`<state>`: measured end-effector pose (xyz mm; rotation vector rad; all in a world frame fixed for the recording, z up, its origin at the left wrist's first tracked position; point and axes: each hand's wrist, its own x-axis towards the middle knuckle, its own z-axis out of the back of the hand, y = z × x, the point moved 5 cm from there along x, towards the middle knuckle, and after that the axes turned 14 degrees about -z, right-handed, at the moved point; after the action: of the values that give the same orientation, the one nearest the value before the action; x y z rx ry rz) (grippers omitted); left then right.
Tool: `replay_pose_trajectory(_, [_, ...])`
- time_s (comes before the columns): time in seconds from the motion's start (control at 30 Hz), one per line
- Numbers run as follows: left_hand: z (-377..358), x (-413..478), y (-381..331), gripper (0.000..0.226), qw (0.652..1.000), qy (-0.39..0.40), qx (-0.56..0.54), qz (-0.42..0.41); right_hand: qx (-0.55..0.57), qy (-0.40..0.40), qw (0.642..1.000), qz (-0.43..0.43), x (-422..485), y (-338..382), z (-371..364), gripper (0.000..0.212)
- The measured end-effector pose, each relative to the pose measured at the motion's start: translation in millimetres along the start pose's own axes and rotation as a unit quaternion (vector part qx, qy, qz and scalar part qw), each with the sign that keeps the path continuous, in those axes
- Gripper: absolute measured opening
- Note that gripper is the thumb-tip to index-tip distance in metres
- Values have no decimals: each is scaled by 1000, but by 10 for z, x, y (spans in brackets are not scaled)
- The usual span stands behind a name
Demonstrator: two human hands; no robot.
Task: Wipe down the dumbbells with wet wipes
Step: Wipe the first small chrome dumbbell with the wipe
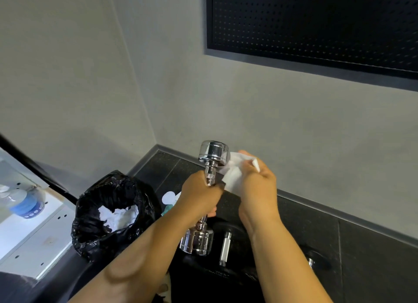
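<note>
My left hand (199, 195) grips the knurled handle of a chrome dumbbell (213, 154) and holds it upright above the floor, one head at the top, the other head below my wrist. My right hand (257, 182) holds a white wet wipe (233, 173) pressed against the side of the top head. A pack of wipes (169, 199) with a white lid lies on the floor, partly hidden behind my left hand.
A bin lined with a black bag (113, 212) stands at the left with used white wipes inside. On the dark floor below lie a black-ended dumbbell with a chrome bar (225, 248) and another weight (316, 261). A water bottle (24, 203) rests on a white shelf at far left.
</note>
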<state>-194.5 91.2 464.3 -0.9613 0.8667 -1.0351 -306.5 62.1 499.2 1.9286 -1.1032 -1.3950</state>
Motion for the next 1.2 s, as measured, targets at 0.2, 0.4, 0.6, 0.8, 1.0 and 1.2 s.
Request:
replay_pose_trajectory(0.2, [66,77,194,11,990,52,-102,84,28,-15,993,-114,221,-309,211,8])
replay_pose_trajectory(0.4, [116,171,318,20,993,73,-57,77,-73,41,984,-160,326,-693,61,9])
replay_pose_trajectory(0.6, [127,324,545,21,993,98,-25,63,-108,41,984,-138,553,-833,-80,13])
replay_pose_trajectory(0.8, [131,629,957,26,989,128,11,73,-132,-16,981,-140,962,-1097,-124,28])
replay_pose_trajectory(1.0, [105,1002,1450,10,984,155,50,66,-152,-39,975,-160,1479,-1453,-170,31])
replay_pose_trajectory(1.2, [93,1305,1887,5,985,162,24,53,-163,-42,967,-193,1992,-1840,-237,22])
